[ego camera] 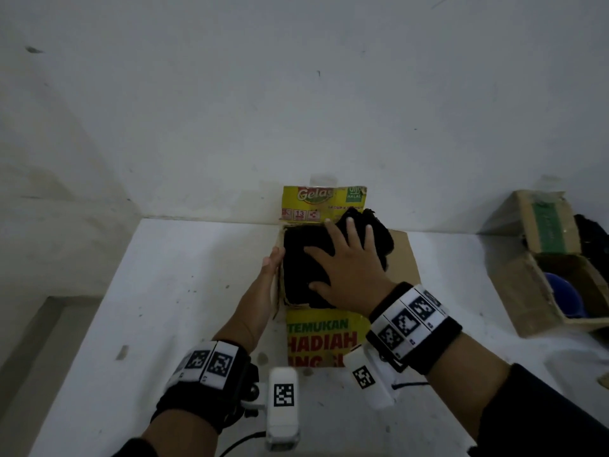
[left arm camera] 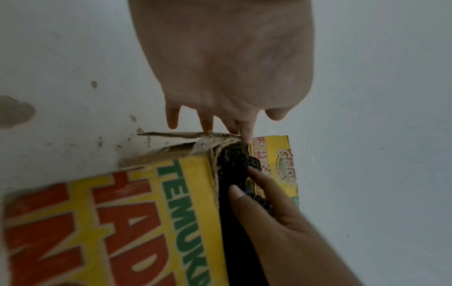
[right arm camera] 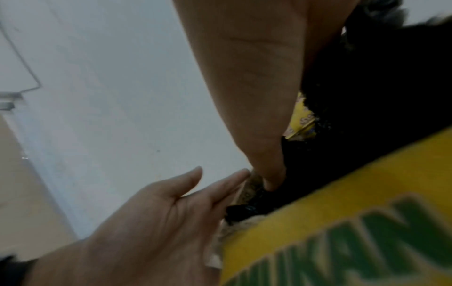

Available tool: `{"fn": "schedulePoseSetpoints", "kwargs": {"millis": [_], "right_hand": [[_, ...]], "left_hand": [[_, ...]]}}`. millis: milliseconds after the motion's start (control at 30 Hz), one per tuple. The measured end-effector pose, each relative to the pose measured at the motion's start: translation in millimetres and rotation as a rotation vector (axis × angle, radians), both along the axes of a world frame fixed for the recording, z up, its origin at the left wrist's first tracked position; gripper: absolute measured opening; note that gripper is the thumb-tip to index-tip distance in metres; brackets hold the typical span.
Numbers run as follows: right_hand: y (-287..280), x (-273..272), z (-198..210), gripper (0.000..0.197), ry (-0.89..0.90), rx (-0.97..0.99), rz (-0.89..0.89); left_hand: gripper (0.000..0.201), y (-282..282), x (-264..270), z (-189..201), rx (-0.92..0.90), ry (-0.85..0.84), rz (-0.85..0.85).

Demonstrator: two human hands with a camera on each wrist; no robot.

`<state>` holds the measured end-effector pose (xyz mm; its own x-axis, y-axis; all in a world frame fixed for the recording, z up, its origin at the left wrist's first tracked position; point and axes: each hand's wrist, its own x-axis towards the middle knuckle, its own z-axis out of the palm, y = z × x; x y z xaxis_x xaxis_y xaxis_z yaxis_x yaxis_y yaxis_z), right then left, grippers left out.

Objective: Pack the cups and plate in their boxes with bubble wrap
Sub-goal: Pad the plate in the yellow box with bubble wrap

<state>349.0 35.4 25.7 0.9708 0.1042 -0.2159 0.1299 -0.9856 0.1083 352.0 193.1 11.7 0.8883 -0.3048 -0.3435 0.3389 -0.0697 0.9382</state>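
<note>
A yellow printed cardboard box [ego camera: 321, 338] lies on the white table with its flaps open. A bundle of black bubble wrap [ego camera: 303, 255] fills it; what the wrap holds is hidden. My right hand [ego camera: 349, 262] presses flat on the bundle with its fingers spread. My left hand [ego camera: 272, 258] lies straight against the outside of the box's left wall. In the left wrist view, the left fingers [left arm camera: 208, 123] touch the torn box edge [left arm camera: 190, 147] while the right hand [left arm camera: 269, 203] rests on the black wrap [left arm camera: 234, 164]. The right wrist view shows the left hand [right arm camera: 159, 212] beside the box [right arm camera: 342, 222].
A brown cardboard box [ego camera: 527, 285] stands open at the table's right, with a blue object [ego camera: 560, 298] inside and more black wrap [ego camera: 590, 232] behind it. A white wall rises just behind the yellow box. Bare table [ego camera: 164, 291] stretches to the left.
</note>
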Motion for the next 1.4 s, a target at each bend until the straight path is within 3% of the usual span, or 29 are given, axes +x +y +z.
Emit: {"fn": "schedulePoseSetpoints", "kwargs": {"millis": [100, 367, 533, 633, 733, 800, 900, 1067, 1233, 1333, 1400], "right_hand": [[-11, 1, -19, 0.072, 0.147, 0.080, -0.160], [-7, 21, -44, 0.075, 0.578, 0.350, -0.374], [-12, 30, -33, 0.076, 0.657, 0.342, -0.343], [-11, 31, -11, 0.069, 0.573, 0.326, -0.225], [-9, 33, 10, 0.042, 0.211, 0.221, -0.094], [-6, 34, 9, 0.046, 0.006, 0.221, -0.054], [4, 34, -12, 0.074, 0.092, 0.277, 0.009], [18, 34, -60, 0.065, 0.322, 0.290, -0.039], [18, 36, -58, 0.066, 0.362, 0.309, -0.035], [9, 34, -31, 0.059, 0.259, 0.349, 0.043], [2, 28, -15, 0.049, 0.013, 0.249, 0.127]], "left_hand": [[0.046, -1, 0, 0, 0.013, -0.017, 0.001], [0.047, -2, -2, 3, 0.001, 0.003, 0.005], [0.046, -3, -3, 13, 0.011, 0.004, -0.011], [0.048, -4, -4, 17, -0.006, 0.026, -0.011], [0.047, -4, -6, 20, -0.031, 0.020, -0.025], [0.046, -4, -7, 19, -0.038, 0.014, -0.027], [0.045, -4, -7, 15, -0.043, 0.010, 0.001], [0.045, -2, -3, 11, -0.020, 0.027, 0.021], [0.045, -3, -4, 9, -0.019, 0.010, 0.003], [0.045, -4, -4, 5, -0.053, 0.005, -0.007], [0.045, -4, -4, 4, -0.068, -0.001, -0.024]]}}
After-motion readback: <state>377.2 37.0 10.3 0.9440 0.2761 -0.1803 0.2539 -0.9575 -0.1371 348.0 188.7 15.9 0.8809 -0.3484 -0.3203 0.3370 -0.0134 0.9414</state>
